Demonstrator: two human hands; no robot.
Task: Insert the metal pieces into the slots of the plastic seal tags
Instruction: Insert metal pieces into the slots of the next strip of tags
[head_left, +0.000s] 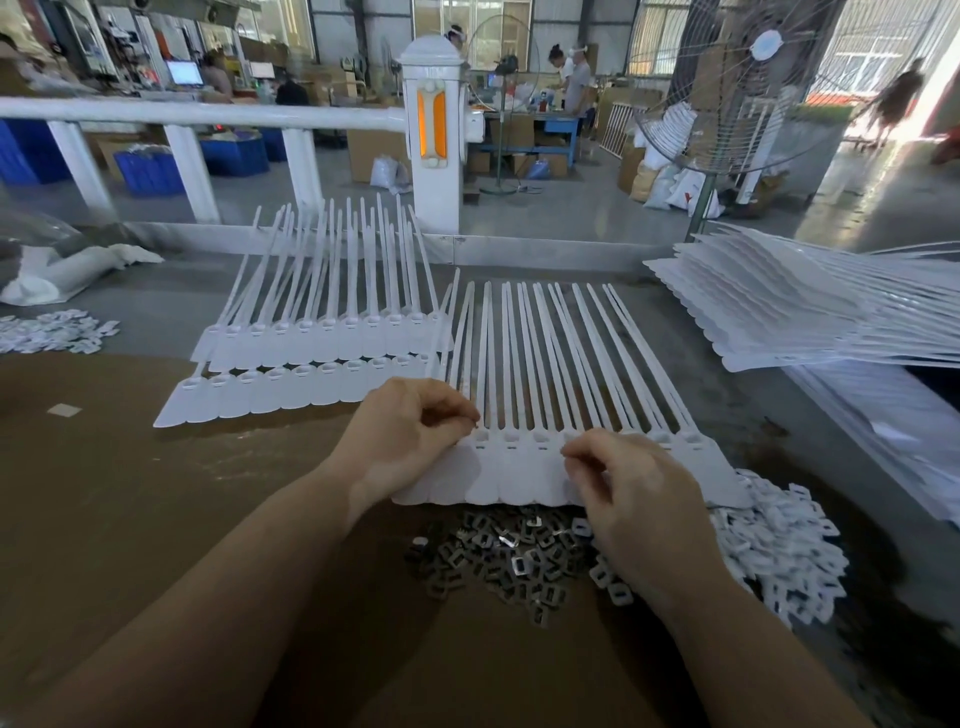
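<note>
white seal tags (519, 467) under both hands' curled fingers (457, 415), their hold unclear; metal pieces (498, 556) just beside.

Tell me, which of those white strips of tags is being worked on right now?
The nearest strip, just above the metal pieces: both hands rest on it. The two strips farther left lie untouched.

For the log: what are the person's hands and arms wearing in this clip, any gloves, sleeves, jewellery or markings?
Nothing is worn that shows. The left hand and the right hand are bare, with no gloves or finger cots. No ring, watch or wristband is visible on the sides that face the camera. Both forearms are uncovered right down to the bottom edge of the picture, so no sleeve comes into view. No markings or tape can be seen.
</note>
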